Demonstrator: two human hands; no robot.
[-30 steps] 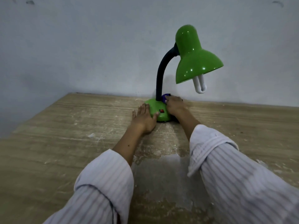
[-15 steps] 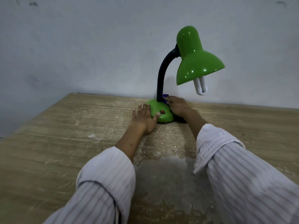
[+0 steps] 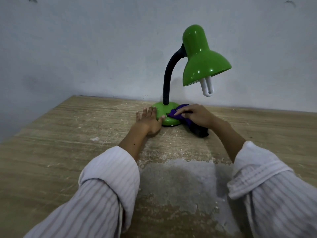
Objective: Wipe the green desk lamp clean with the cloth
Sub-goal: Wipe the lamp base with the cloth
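Against the grey wall, at the back edge of the worn wooden desk, stood the green desk lamp, its shade tilted to the right with a white bulb poking out below. Left of the lamp's base, the left hand lay flat and open on the desk, thumb touching the base rim. On the base's right side, the right hand pressed down on the purple cloth, fingers closed over it, hiding that side of the base. Compared with half a second earlier, the cloth had slid from near the neck to the right, and far more of it showed, trailing onto the desk.
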